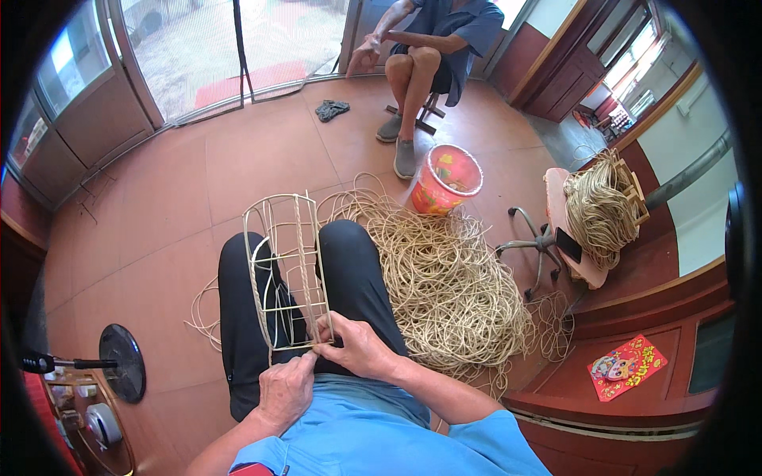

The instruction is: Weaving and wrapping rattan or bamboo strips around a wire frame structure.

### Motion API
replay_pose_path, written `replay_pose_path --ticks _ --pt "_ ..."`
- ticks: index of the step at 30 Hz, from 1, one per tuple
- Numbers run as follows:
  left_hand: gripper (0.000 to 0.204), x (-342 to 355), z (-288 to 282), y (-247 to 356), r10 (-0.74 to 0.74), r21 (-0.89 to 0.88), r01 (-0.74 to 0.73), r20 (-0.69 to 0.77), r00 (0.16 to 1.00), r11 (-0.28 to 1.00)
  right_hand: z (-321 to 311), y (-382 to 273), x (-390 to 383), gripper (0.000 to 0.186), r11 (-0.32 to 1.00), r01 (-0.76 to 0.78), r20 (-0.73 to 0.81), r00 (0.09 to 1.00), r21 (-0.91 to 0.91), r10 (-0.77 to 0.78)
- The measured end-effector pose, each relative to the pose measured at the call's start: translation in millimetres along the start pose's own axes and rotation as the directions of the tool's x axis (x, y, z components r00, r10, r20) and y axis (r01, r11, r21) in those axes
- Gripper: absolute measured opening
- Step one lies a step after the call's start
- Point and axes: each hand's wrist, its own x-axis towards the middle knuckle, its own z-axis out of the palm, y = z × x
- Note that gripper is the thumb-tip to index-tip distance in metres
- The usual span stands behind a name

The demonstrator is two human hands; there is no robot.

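Rattan frame (pixel 286 270), both hands pinching, red card (pixel 627 366) right.

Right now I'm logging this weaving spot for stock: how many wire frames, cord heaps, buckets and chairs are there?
Wire frames: 2, one on the lap, one on the chair
Cord heaps: 2
Buckets: 1
Swivel chairs: 1
Total: 6

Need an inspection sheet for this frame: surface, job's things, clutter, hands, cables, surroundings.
Surface: brown tiled floor; work rests on the person's lap.
Job's things: wire frame partly wrapped in tan cord, lying across the knees.
Clutter: big loose heap of tan cord, red bucket, dark rag.
Hands: left hand and right hand both pinch at the frame's near edge.
Cables: nothing seen.
Surroundings: seated person by glass doors, swivel chair carrying a cord bundle.
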Motion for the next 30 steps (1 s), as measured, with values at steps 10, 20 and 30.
replay_pose_path --ticks 10,20,30 --pt "0.011 -49.4 -103.3 -71.6 -0.001 0.489 0.112 -0.221 0.975 0.865 6.2 -8.6 -0.5 0.029 0.999 -0.054 -0.086 0.995 -0.003 0.053" --pt "0.009 -255.9 -113.5 -252.1 -0.275 0.565 0.244 -0.031 0.961 0.788 12.8 -5.7 0.6 0.025 0.998 -0.043 -0.098 0.994 -0.041 0.039" --pt "0.028 -374.6 -169.7 -313.7 -0.921 -0.923 0.385 0.161 0.355 -0.013 6.9 -9.7 -1.4 0.026 0.999 -0.031 -0.113 0.993 -0.016 0.029"
